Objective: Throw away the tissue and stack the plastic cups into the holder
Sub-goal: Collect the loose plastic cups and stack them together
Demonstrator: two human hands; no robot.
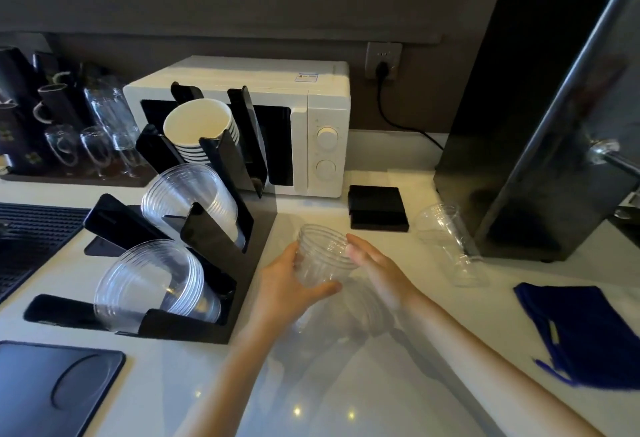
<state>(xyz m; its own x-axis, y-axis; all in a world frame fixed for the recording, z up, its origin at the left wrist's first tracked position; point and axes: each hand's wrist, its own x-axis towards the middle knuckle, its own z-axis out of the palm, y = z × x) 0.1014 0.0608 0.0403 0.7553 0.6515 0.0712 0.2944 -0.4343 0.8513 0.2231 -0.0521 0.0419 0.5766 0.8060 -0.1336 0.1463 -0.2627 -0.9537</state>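
A small stack of clear plastic cups (323,256) is held above the white counter, mouth facing away from me. My left hand (291,284) wraps its lower side and my right hand (375,263) presses its right rim. To the left stands the black tiered cup holder (221,249); its two lower slots carry clear cup stacks (152,281) and its top slot carries white paper cups (199,125). Another clear cup stack (450,246) lies on its side at the right. No tissue is visible.
A white microwave (311,125) stands behind the holder, a black box (377,208) beside it. A tall dark appliance (536,142) fills the right. A blue cloth (588,336) lies at the right edge, a dark tray (52,388) at the lower left, glasses (86,132) at the far left.
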